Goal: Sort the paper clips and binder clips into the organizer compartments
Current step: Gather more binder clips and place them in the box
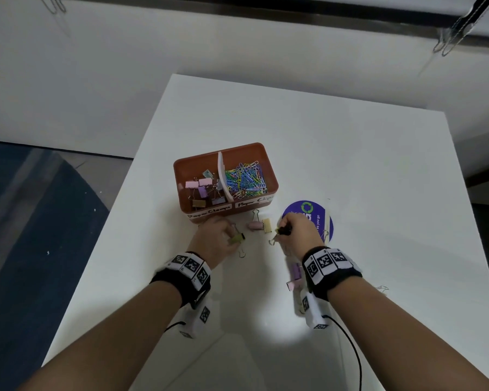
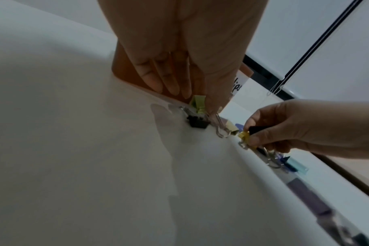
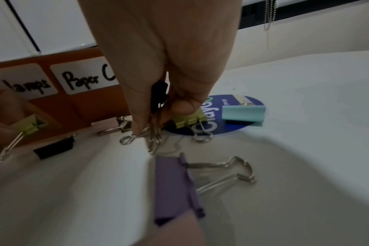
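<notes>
An orange organizer (image 1: 181, 167) stands mid-table. Its left compartment, labelled "Paper Clamps", holds several binder clips (image 1: 202, 186); the right one holds a heap of coloured paper clips (image 1: 246, 179). Just in front of it my left hand (image 1: 233, 235) pinches a yellow-green binder clip (image 2: 198, 102), low over the table. A black binder clip (image 2: 197, 123) lies right under it. My right hand (image 1: 284, 231) pinches a black binder clip (image 3: 158, 93) between thumb and fingers, its wire handles hanging down. A pink clip (image 1: 255, 225) and a yellow clip (image 1: 266, 224) lie between the hands.
A round blue sticker (image 1: 308, 218) beside my right hand carries a teal clip (image 3: 243, 113) and a yellow-green clip (image 3: 190, 121). A purple clip (image 3: 173, 188) and a pink clip (image 1: 292, 285) lie under my right wrist. The white table (image 1: 350, 165) ends at left above a blue carpet (image 1: 26, 221).
</notes>
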The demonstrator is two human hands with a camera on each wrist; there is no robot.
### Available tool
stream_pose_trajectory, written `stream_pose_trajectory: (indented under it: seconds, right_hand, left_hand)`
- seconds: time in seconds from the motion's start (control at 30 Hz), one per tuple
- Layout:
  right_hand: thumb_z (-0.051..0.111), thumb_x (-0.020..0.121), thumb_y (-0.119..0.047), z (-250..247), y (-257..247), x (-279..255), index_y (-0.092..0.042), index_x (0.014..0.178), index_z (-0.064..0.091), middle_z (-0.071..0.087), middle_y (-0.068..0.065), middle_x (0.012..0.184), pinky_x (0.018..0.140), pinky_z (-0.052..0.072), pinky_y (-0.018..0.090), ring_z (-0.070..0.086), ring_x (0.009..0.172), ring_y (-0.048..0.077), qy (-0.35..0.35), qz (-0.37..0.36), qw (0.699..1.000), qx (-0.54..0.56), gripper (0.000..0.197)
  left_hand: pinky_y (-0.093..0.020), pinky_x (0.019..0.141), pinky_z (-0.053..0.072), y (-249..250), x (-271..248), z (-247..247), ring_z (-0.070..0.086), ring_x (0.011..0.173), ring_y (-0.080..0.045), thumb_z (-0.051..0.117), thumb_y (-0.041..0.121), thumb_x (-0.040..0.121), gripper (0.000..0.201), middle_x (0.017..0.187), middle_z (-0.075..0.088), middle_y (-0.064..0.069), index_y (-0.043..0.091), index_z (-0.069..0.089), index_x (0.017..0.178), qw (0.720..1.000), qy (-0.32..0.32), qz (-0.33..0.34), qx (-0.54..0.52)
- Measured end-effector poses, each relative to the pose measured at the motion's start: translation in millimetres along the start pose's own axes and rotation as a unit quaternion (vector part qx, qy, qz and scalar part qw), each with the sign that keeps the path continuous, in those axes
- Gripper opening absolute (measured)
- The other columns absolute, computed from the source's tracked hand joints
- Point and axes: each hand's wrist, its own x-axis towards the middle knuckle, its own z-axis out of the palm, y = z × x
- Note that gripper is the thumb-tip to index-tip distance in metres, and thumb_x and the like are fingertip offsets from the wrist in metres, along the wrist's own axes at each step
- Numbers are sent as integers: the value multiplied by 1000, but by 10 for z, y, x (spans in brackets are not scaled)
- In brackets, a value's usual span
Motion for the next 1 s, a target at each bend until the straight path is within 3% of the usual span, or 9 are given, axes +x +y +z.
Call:
stream_pose_trajectory:
  seconds: [0.1, 0.17, 0.23, 0.33, 0.47, 0.67, 0.83, 0.9, 1.0]
  right_hand:
    - [73, 72, -5, 64, 4, 17, -21, 80, 51, 63, 8, 100, 78, 48, 31, 61, 89, 27, 6, 2, 1000, -2, 28]
    - [74, 73, -8, 80, 16, 19, -20, 99, 59, 63, 8, 104, 84, 48, 32, 61, 95, 27, 1, 1, 1000, -12, 32]
    - [74, 75, -13, 83, 26, 25, -18, 114, 60, 59, 10, 110, 91, 48, 35, 59, 100, 28, -10, -3, 999, -34, 42]
    - [76, 75, -15, 74, 14, 38, -14, 99, 63, 55, 11, 108, 84, 47, 33, 58, 93, 30, -15, 6, 999, -45, 27]
    - [78, 71, -14, 74, -24, 45, -13, 82, 59, 52, 9, 101, 73, 42, 28, 55, 82, 27, -24, 10, 998, -56, 22]
    - [74, 74, -16, 76, -38, -33, -19, 77, 50, 59, 5, 98, 77, 50, 36, 60, 87, 27, -24, -20, 996, -88, 24]
    - [73, 76, -28, 90, -13, -135, -23, 82, 46, 64, -3, 87, 75, 50, 35, 59, 84, 23, -22, -20, 996, -86, 28]
    - [73, 77, -31, 102, 9, -181, -25, 84, 43, 64, -4, 86, 73, 49, 34, 58, 81, 23, -9, -28, 997, -70, 32]
    - [73, 78, -30, 101, 29, -249, -30, 84, 43, 64, -1, 94, 71, 44, 28, 58, 81, 21, -2, -47, 999, -21, 31]
  left_hand:
    - [-27, 90, 43, -47, 52, -14, 59, 99, -22, 70, 34, 64, 25, 107, 63, -7, 10, 65, 70, 998, -46, -3, 52]
    - [-25, 92, 41, -27, 94, 12, 57, 103, -22, 76, 23, 67, 21, 112, 61, -7, 6, 66, 73, 995, -69, -3, 78]
    - [-30, 91, 44, -11, 124, 45, 58, 99, -23, 78, 21, 68, 19, 107, 61, -7, 9, 65, 75, 995, -65, -2, 74]
    - [-29, 82, 44, 15, 167, 75, 57, 93, -25, 77, 26, 68, 22, 100, 59, -5, 14, 63, 81, 996, -56, -10, 71]
    - [-28, 89, 41, 53, 205, 113, 53, 103, -26, 76, 33, 69, 49, 113, 54, -9, 14, 60, 111, 990, -83, -15, 113]
    - [-27, 83, 41, 61, 204, 133, 55, 99, -29, 73, 39, 74, 37, 109, 57, -14, 13, 66, 99, 979, -139, -53, 140]
    - [-34, 94, 42, 60, 177, 178, 50, 105, -29, 72, 43, 74, 38, 109, 56, -10, 16, 64, 99, 972, -148, -45, 178]
    - [-29, 84, 45, 63, 141, 172, 56, 97, -23, 75, 37, 73, 33, 101, 63, -5, 16, 62, 94, 982, -134, -41, 127]
    - [-18, 66, 40, 107, 58, 118, 56, 79, -15, 80, 25, 70, 30, 86, 63, -1, 10, 63, 89, 992, -114, -29, 45]
